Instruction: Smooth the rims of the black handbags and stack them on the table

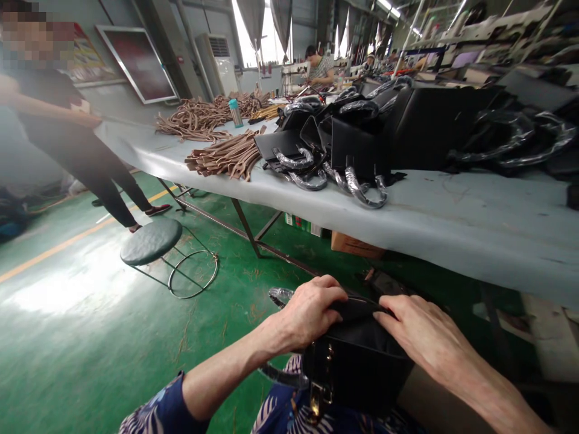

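A black handbag (357,374) rests on my lap, with gold-coloured metal fittings on its front and handles wrapped in clear plastic, one showing at its left. My left hand (314,310) pinches the bag's upper edge on the left, thumb toward me and fingers over the far side. On the right, my right hand (418,328) grips the same edge between thumb and fingers. Dark material lies between the two hands. The fingertips of both hands are partly hidden behind the edge, and the bag's inside cannot be made out.
A long table (452,223) with a pale cover stands ahead, bearing several black bags (362,138), bundles of brown straps (226,157) and a bottle (236,113). A round stool (151,241) stands left on the green floor. One person (67,114) stands at left; another (322,69) sits farther back.
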`<state>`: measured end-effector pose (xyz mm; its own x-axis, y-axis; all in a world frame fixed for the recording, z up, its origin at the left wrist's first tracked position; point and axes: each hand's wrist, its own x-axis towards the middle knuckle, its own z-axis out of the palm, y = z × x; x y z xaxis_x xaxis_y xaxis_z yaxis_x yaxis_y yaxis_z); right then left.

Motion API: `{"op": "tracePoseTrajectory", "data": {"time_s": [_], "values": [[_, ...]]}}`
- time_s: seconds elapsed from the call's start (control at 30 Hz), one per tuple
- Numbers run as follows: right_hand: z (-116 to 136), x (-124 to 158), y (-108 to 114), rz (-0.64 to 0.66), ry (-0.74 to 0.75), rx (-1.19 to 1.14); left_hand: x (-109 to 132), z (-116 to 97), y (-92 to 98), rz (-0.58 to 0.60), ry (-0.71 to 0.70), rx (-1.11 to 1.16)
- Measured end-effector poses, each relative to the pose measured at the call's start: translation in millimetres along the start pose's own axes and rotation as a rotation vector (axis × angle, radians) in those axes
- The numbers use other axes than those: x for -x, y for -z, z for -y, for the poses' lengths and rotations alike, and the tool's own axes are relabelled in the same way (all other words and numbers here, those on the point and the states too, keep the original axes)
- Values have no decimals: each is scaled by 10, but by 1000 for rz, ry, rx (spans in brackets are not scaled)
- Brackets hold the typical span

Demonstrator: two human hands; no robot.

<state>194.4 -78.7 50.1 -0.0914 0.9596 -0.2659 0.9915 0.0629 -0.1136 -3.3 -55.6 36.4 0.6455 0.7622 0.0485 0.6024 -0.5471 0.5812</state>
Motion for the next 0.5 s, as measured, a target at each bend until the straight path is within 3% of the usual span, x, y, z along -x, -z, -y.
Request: {"op": "tracePoseTrajectory", "data": {"time_s": [0.2,0.5], "values": [[-42,-19,-27,-18,3,13,-49,4,-116,-46,59,20],[-37,-21,-54,-5,-3,0,74,-161,-94,-8,211,-251]]}}
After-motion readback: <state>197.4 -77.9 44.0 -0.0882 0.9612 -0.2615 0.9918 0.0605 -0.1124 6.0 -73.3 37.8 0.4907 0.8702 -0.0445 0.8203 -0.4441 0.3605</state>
